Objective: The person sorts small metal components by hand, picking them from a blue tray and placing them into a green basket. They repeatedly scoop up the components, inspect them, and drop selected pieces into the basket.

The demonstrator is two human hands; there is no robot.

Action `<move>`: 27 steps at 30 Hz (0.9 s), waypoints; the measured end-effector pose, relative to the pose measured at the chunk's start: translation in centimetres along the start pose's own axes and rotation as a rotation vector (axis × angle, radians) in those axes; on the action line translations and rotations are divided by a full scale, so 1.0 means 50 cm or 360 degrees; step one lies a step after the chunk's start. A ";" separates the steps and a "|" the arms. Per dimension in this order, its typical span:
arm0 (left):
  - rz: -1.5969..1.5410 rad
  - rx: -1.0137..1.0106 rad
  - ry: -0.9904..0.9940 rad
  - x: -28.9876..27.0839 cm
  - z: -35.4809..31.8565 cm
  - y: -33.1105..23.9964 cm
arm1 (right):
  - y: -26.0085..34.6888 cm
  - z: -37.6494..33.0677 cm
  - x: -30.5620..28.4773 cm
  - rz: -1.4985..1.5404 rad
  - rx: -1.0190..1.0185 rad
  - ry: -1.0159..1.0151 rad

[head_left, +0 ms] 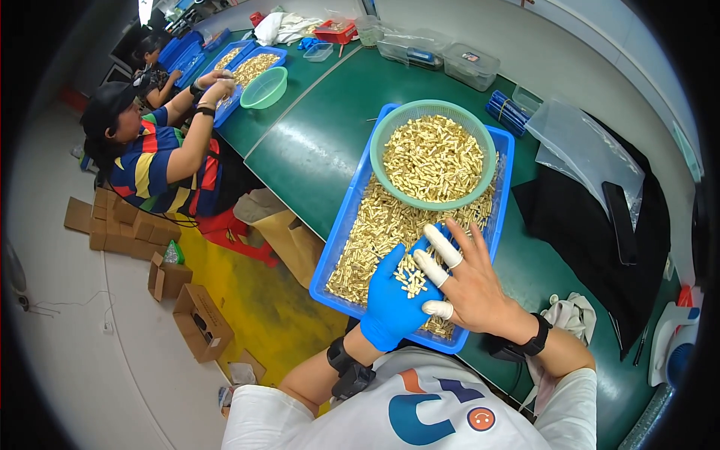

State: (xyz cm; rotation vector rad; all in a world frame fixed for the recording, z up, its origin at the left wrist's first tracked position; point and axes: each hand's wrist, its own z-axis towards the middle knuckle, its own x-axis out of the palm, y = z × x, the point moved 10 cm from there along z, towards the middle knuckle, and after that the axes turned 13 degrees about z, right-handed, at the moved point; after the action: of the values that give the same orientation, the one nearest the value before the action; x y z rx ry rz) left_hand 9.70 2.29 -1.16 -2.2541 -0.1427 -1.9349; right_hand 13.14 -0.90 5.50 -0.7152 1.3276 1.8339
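Observation:
My left hand (393,306), in a blue glove, is palm up and cupped around several small brass-coloured pieces (411,280). Over that palm reaches my right hand (477,288), with white finger cots on its thumb and two fingers. Its fingers are spread, the covered tips close to the pieces; I see nothing gripped between them. Both hands are above the near part of a blue tray (343,210) full of the same pieces. A pale green basket (379,161), also filled with them, rests on the tray's far part.
A green table (315,154) runs away to the left, where a co-worker (161,165) handles similar trays beside a green bowl (265,88). Clear plastic boxes (471,64) and blue pens (507,112) stand behind. Black cloth (555,225) lies right; cardboard boxes (201,322) are on the floor.

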 end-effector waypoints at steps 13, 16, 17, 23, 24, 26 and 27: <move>0.0151 0.0123 -0.0041 0.025 0.002 -0.018 | 0.018 -0.004 -0.022 0.0179 -0.0181 -0.0069; 0.0185 0.0141 -0.0085 0.027 0.002 -0.019 | 0.022 -0.006 -0.018 0.0129 -0.0234 -0.0058; 0.0187 0.0141 -0.0085 0.029 0.002 -0.019 | 0.025 -0.007 -0.016 0.0104 -0.0261 -0.0052; 0.0236 0.0181 -0.0109 0.031 0.004 -0.026 | 0.002 -0.009 -0.020 0.0142 -0.0078 -0.0163; 0.0271 0.0203 -0.0112 0.031 0.003 -0.028 | -0.001 -0.010 -0.025 0.0182 -0.0056 -0.0227; 0.0246 0.0214 -0.0097 0.027 0.002 -0.028 | -0.005 -0.012 -0.031 0.0222 -0.0035 -0.0291; 0.0219 0.0225 -0.0081 0.025 0.001 -0.029 | -0.006 -0.012 -0.032 0.0198 -0.0037 -0.0303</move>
State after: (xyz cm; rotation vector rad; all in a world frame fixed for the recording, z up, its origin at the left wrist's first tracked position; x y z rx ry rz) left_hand 9.70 3.71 0.15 -2.1622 -0.1232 -1.7424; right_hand 14.27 -1.83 6.41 -0.4653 1.2518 1.9656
